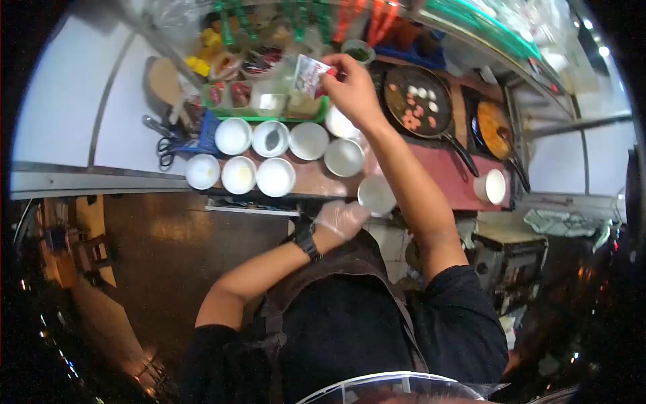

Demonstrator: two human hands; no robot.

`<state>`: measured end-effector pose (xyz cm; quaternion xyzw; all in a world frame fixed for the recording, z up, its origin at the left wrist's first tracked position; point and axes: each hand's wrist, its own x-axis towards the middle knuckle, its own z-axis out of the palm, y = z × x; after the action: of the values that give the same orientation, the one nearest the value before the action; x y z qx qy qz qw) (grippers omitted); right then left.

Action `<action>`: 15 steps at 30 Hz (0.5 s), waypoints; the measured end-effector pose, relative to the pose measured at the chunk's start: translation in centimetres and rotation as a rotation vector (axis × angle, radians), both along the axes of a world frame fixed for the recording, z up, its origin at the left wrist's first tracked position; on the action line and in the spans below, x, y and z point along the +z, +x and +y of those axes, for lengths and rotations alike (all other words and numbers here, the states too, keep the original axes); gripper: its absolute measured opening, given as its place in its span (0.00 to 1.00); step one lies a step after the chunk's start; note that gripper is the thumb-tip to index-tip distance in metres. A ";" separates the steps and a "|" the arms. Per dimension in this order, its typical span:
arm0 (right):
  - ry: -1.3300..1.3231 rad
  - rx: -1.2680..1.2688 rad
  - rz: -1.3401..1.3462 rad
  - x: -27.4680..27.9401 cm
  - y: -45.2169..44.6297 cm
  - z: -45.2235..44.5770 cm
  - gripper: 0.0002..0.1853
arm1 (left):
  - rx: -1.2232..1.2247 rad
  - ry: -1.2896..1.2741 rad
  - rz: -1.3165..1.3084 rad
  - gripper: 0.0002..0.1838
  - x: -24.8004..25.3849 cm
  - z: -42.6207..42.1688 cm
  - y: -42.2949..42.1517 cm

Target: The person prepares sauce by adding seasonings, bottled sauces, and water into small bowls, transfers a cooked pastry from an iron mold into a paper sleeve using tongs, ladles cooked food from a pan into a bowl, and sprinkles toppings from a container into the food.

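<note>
Head view: can you see what the right hand (348,87) is holding?

Yes, a small packet (309,76), pinched between thumb and fingers. Its right end is covered by them, and the print is too blurred to read.

Where is that?

Over the far side of the bench (454,187), by the green tray (262,120) and left of the frying pan (417,101). The pan holds pink and white pieces I can't identify.

And the left hand (342,219)?

Gloved and smeared, at the near edge. I can't tell whether its fingers are spread or pressed together, nor whether it touches the white bowl (377,196) beside it.

Anything else obscured?

A far bowl (338,123) is partly hidden by the right wrist. Another bowl (270,140) has a dark patch inside, hard to make out.
</note>
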<state>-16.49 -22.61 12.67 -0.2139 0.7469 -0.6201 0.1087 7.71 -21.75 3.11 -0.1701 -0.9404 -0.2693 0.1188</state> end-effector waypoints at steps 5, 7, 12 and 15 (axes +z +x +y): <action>-0.239 -0.126 -0.573 -1.9 2.5 15.8 0.16 | 0.026 -0.052 0.152 0.13 -2.1 3.1 -5.2; -0.308 -0.160 -0.619 -3.1 4.1 20.2 0.18 | 0.092 0.525 -0.207 0.21 1.6 3.2 -6.1; -0.231 -0.092 -0.487 -6.7 7.1 25.3 0.25 | 0.220 1.504 -0.705 0.22 0.6 3.7 -10.3; -0.356 -0.052 -0.400 -8.7 7.8 25.8 0.26 | 0.122 1.335 -0.771 0.21 -0.1 3.7 -11.3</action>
<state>-8.66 3.17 3.93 -0.0836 0.5952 -0.7742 0.1986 -3.54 -18.07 2.96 0.0954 -0.5615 -0.8124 -0.1253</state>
